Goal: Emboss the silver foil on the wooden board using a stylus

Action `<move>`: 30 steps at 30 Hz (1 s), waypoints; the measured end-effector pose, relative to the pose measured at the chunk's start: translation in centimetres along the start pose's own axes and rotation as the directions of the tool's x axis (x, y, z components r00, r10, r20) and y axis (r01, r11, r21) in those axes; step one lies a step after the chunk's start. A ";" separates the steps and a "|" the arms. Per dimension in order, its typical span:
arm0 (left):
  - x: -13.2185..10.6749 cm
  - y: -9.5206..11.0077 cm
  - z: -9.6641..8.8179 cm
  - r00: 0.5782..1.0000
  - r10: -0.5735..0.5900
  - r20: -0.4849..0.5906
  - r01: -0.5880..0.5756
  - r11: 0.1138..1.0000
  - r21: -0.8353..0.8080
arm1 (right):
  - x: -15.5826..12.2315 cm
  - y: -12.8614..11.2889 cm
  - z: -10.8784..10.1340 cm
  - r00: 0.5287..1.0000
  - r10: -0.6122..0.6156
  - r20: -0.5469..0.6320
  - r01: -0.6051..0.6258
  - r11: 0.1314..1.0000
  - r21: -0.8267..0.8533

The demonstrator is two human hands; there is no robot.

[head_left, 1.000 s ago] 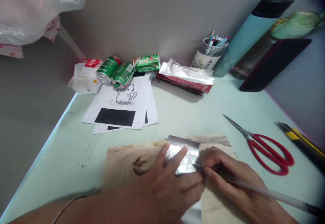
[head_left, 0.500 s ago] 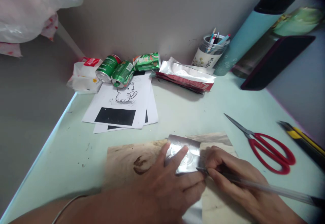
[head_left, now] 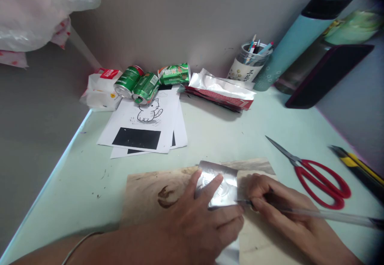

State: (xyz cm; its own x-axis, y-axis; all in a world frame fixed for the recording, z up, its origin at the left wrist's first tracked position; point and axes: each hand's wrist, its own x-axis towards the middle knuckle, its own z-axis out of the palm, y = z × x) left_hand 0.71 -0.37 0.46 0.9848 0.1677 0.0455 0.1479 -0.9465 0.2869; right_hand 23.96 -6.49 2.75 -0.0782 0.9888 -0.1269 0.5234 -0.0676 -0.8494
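A small shiny metal sheet [head_left: 222, 181] lies on a wooden board [head_left: 144, 195] at the near edge of the pale green table. My left hand [head_left: 200, 219] rests flat on the sheet, fingers spread, pressing it down. My right hand [head_left: 286, 221] is closed round a long clear pen [head_left: 330, 215], its tip touching the sheet's right lower edge.
Red-handled scissors [head_left: 318, 177] and a yellow-black utility knife [head_left: 357, 168] lie to the right. Paper sheets with a cat drawing [head_left: 145, 125], green cans [head_left: 138, 84], a tissue pack [head_left: 100, 89], a foil packet [head_left: 220, 89], a pen cup [head_left: 249, 63] and a teal bottle [head_left: 297, 37] stand farther back.
The pen tip has slid right along the sheet's lower edge, and the pen now lies flatter. My left hand has stayed in place.
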 end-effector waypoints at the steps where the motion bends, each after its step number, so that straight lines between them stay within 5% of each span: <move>1: 0.0 0.0 -0.1 1.000 0.006 -0.008 -0.006 1.000 -0.005 | 0.0 0.1 0.0 1.000 0.000 -0.012 0.000 1.000 -0.005; 13: 0.0 0.3 1.3 0.998 -0.044 -0.052 0.046 0.998 0.043 | 0.2 -0.1 0.4 0.994 -0.072 -0.079 0.066 0.995 -0.079; 30: 0.2 0.0 -0.3 1.000 0.010 -0.002 -0.010 1.000 0.002 | -0.2 -0.2 0.4 0.997 -0.073 -0.006 0.072 0.994 -0.080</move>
State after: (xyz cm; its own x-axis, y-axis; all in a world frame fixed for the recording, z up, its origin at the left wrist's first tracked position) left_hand 0.87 -0.25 0.76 0.9861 0.1585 0.0507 0.1379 -0.9487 0.2844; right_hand 23.56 -6.75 2.77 -0.1113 0.9919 -0.0620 0.5828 0.0146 -0.8125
